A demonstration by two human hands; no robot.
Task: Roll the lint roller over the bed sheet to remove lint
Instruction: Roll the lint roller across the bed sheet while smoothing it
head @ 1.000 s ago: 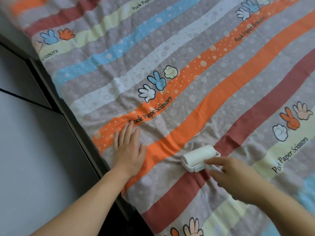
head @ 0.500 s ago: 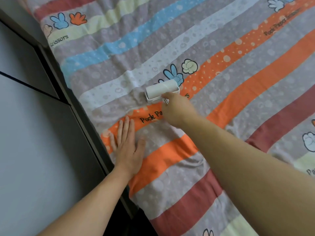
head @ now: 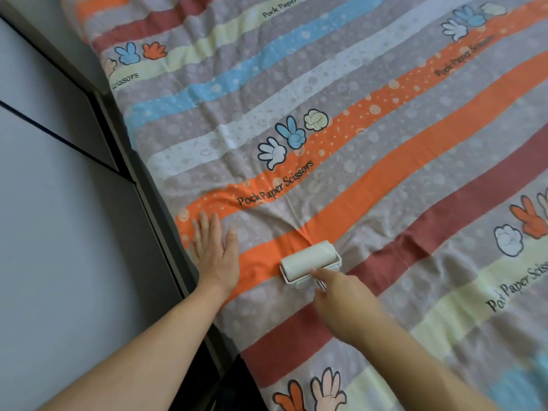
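Observation:
A striped bed sheet (head: 370,161) in grey, orange, blue and dark red, printed with cartoon hands and words, fills most of the view. A white lint roller (head: 308,259) lies on it across an orange stripe, near the sheet's left edge. My right hand (head: 344,304) grips the roller's handle from the near side, with the forefinger stretched along the frame. My left hand (head: 215,250) lies flat on the sheet, fingers together, just left of the roller and apart from it. The fabric bunches in small wrinkles ahead of the roller.
A dark bed frame edge (head: 154,203) runs diagonally along the sheet's left side. Beyond it stands a pale grey wall or cabinet panel (head: 65,218) with dark seams. The sheet stretches on to the right and far side.
My right hand has drawn the roller back towards me, from the printed hands and words down to the plain orange stripe. My left hand stays flat on the same spot.

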